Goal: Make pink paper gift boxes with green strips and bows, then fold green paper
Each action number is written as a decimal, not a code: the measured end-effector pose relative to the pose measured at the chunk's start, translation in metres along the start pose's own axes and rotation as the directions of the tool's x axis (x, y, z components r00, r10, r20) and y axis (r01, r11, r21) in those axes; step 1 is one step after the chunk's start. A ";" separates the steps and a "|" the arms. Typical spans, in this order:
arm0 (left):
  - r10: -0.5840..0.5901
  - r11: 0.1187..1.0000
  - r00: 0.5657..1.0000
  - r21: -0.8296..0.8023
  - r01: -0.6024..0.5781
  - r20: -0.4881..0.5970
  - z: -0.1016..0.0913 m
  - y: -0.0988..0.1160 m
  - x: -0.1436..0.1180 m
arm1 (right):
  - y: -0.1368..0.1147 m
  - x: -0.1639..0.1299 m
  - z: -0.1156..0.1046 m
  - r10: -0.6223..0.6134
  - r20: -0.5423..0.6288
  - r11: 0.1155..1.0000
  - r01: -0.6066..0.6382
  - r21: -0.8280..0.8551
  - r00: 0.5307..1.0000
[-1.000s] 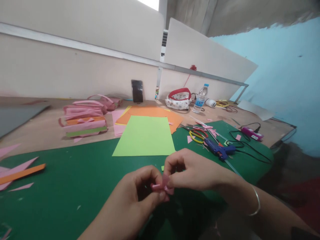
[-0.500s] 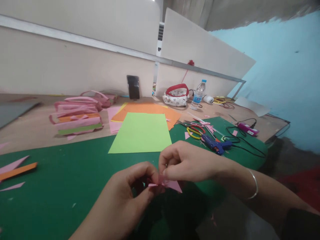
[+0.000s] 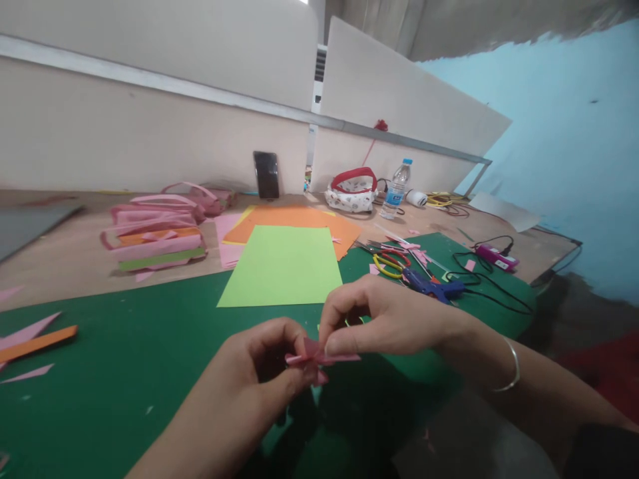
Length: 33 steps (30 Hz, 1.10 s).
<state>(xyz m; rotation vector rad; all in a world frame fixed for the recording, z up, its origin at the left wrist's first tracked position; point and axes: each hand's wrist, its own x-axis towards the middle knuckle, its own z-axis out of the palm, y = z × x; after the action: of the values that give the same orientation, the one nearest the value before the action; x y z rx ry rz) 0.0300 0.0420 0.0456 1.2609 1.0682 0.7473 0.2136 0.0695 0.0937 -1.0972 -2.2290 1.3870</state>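
Note:
Between my hands, above the green mat [image 3: 164,379], is a small pink paper bow [image 3: 314,356] with pointed ends. My left hand [image 3: 264,372] pinches it from the left and below, thumb and fingers closed on it. From the right, my right hand [image 3: 374,319] grips its upper right part between thumb and fingertips; the fingertips partly cover the paper. Just beyond my hands lies a light green paper sheet [image 3: 284,266], over orange paper [image 3: 284,216] and pink paper [image 3: 227,233].
Pink paper bags [image 3: 160,233] stand at the left back, and paper strips [image 3: 37,342] lie at the left. A blue glue gun [image 3: 432,286], scissors [image 3: 389,263] and cables are on the right. Behind are a phone [image 3: 266,174], a pouch [image 3: 352,193] and a water bottle [image 3: 396,189].
The pink bow has turned and risen slightly, so its folded loops show more. My right fingers have shifted a little on it; both hands still grip it.

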 end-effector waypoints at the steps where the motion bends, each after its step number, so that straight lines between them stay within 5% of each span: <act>1: 0.001 1.000 1.000 0.003 -0.001 -0.007 0.000 0.000 0.000 | 0.002 0.000 0.000 0.008 0.015 1.000 -0.008 0.019 1.000; 8: 0.025 0.997 0.998 0.075 -0.029 0.057 -0.004 -0.003 0.002 | 0.004 0.002 0.006 0.051 0.007 0.996 -0.051 0.079 0.999; 24: 0.103 0.989 0.993 0.100 -0.109 0.061 -0.003 -0.003 0.002 | -0.003 0.008 0.009 -0.001 -0.048 0.982 -0.008 -0.190 0.999; 29: 0.164 0.963 0.986 0.216 -0.163 0.015 -0.004 -0.003 0.000 | 0.004 0.010 0.006 0.156 0.105 0.987 -0.157 0.009 0.982; 33: 0.199 0.951 0.980 0.249 -0.186 -0.028 -0.001 -0.001 -0.003 | 0.011 0.013 0.006 0.169 0.154 0.954 -0.201 0.223 0.974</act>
<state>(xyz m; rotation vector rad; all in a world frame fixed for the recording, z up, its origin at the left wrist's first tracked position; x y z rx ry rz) 0.0280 0.0392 0.0456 1.5817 1.1159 0.8169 0.2067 0.0778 0.0796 -1.1828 -2.0194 1.8012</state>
